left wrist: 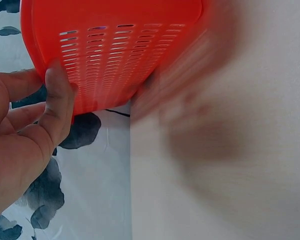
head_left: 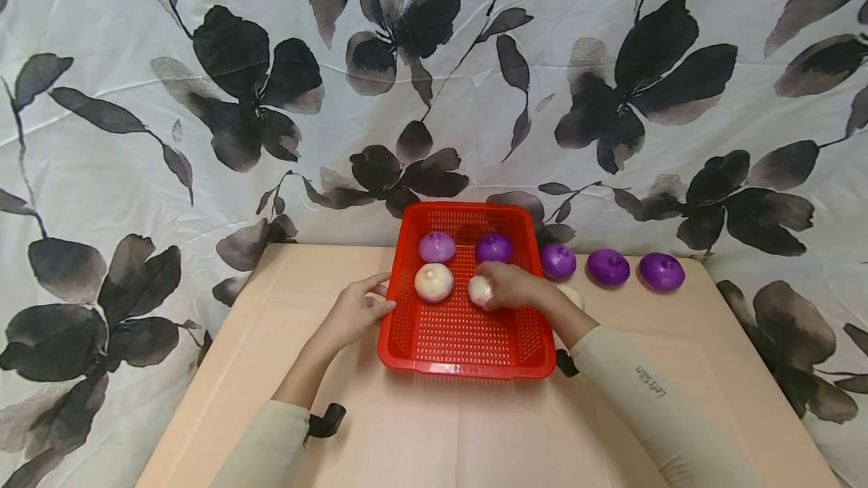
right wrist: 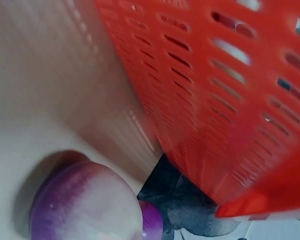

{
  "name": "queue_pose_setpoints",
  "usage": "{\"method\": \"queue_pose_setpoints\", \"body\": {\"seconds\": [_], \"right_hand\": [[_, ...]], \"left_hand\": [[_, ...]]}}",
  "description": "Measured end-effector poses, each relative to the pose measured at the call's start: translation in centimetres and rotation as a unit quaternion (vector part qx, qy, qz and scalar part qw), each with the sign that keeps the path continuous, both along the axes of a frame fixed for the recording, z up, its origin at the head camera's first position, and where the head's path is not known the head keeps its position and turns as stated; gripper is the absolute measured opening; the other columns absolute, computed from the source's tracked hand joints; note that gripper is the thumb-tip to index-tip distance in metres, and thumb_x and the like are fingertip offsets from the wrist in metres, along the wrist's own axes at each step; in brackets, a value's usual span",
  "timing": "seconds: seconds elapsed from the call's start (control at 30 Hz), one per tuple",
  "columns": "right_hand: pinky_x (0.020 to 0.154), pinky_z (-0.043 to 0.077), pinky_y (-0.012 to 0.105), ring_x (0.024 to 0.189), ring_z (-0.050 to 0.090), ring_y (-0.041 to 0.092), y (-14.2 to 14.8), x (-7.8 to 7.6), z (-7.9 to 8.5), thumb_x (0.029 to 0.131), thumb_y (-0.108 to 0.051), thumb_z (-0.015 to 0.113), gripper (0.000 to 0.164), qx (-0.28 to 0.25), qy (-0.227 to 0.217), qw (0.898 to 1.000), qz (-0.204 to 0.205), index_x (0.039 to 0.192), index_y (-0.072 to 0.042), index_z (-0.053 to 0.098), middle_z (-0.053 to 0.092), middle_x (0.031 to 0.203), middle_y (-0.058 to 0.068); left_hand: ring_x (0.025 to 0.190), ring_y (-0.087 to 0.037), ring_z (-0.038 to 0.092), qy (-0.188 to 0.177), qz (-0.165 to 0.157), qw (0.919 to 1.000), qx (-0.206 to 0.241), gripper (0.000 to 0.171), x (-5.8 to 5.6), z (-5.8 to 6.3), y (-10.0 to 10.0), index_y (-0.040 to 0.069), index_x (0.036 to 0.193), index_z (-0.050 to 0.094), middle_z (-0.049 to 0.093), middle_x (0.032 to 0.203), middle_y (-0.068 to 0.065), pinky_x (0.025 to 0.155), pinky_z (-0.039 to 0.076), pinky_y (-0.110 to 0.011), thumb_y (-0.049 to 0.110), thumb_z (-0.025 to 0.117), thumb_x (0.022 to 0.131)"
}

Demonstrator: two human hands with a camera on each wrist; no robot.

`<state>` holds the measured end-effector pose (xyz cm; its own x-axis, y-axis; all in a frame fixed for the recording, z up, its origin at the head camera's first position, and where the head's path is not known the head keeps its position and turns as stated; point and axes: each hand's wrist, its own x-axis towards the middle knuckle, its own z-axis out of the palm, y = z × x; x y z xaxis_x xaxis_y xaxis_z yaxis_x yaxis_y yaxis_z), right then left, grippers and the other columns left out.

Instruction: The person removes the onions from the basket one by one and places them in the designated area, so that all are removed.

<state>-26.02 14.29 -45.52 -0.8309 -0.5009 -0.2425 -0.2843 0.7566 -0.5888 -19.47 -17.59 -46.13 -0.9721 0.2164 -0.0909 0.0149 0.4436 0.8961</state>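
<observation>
A red perforated plastic basket [head_left: 468, 333] sits on the table. Two purple onions, the paler one [head_left: 437, 247] at left and a darker one [head_left: 493, 248] at right, lie in its far half, with a white onion [head_left: 434, 282] closer in. My right hand [head_left: 510, 286] reaches inside and grips another white onion [head_left: 480, 290] with curled fingers, low in the basket. At the left side, my left hand [head_left: 356, 311] holds the basket's rim; the left wrist view shows its thumb and fingers [left wrist: 57, 95] pinching the edge. The right wrist view shows the basket's outer wall, not my right hand.
Right of the basket, three purple onions [head_left: 608, 268] stand in a row along the table's back. A pale onion [head_left: 571, 295] is partly hidden behind my right wrist. Floral cloth [head_left: 475, 96] hangs behind the wooden table [head_left: 420, 435].
</observation>
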Motion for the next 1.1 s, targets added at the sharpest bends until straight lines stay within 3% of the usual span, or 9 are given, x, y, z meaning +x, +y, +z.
{"method": "queue_pose_setpoints", "body": {"seconds": [0.1, 0.67, 0.9, 1.1], "right_hand": [[0.104, 0.052, 0.050, 0.109, 0.062, 0.029, -0.1, 0.1, -0.2, 0.078, -0.009, 0.085, 0.067, 0.004, 0.013, 1.000, 0.008, 0.138, 0.000, 0.056, 0.065, 0.130, 0.017], [0.107, 0.049, 0.050, 0.117, 0.059, 0.028, -0.6, 0.1, -2.0, 0.078, -0.012, 0.088, 0.066, -0.010, 0.032, 0.999, 0.018, 0.138, -0.004, 0.060, 0.062, 0.135, 0.014], [0.108, 0.048, 0.051, 0.118, 0.058, 0.029, -0.8, 0.2, -1.9, 0.076, -0.014, 0.089, 0.066, -0.028, 0.063, 0.997, 0.019, 0.136, -0.004, 0.063, 0.062, 0.134, 0.014], [0.109, 0.048, 0.052, 0.123, 0.056, 0.028, -0.4, 0.4, -1.0, 0.076, -0.016, 0.091, 0.067, -0.081, 0.077, 0.994, 0.007, 0.137, -0.009, 0.065, 0.060, 0.137, 0.010]], "left_hand": [[0.078, -0.017, 0.071, 0.003, -0.001, 1.0000, 0.002, 0.062, -0.1, 0.0, 0.0, -0.001, 0.152, 0.047, 0.064, 0.115, -0.022, 0.074, 0.065, -0.046, -0.001, 0.070, 0.094], [0.077, -0.018, 0.071, 0.000, -0.002, 1.0000, 0.006, 0.061, 0.0, 0.1, 0.1, -0.001, 0.152, 0.047, 0.065, 0.115, -0.022, 0.068, 0.064, -0.032, -0.001, 0.069, 0.095], [0.078, -0.018, 0.073, -0.003, 0.004, 1.0000, 0.000, 0.062, 0.2, 0.2, 0.2, 0.001, 0.152, 0.047, 0.066, 0.114, -0.019, 0.070, 0.065, -0.032, 0.000, 0.069, 0.095], [0.079, -0.018, 0.072, -0.003, 0.005, 1.0000, -0.002, 0.062, 0.2, 0.2, 0.2, 0.001, 0.152, 0.047, 0.066, 0.115, -0.019, 0.071, 0.065, -0.033, 0.000, 0.070, 0.095]]}}
